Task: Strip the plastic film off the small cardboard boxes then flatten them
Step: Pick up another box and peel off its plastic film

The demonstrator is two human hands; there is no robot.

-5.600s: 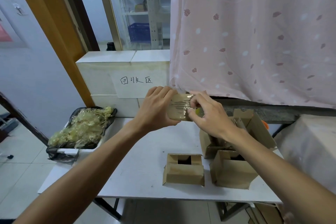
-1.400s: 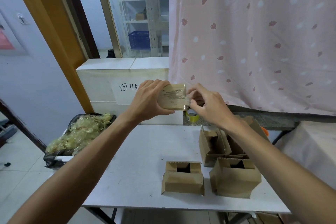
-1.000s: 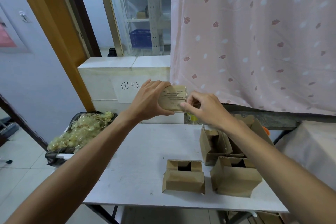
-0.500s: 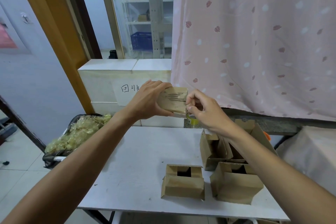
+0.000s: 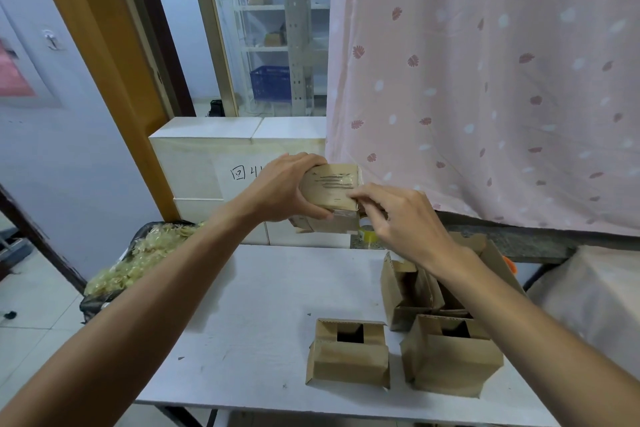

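the left hand (image 5: pixel 277 189) grips a small cardboard box (image 5: pixel 327 185) above the far edge of the worktop (image 5: pixel 256 305), fingers curled over its top and thumb across its lower front. glossy plastic film (image 5: pixel 341 180) clings to the face turned toward the camera. the right hand (image 5: pixel 401 218) has its curled fingertips bunched at the box's right edge, thumb tip on the face; whether any film is pinched between them i cannot tell. just under the right hand sits a tape roll (image 5: pixel 367 236). below the right forearm stand three open boxes (image 5: pixel 348 357), close together. out past the left forearm lies a black bag of crumpled film (image 5: pixel 138 256).
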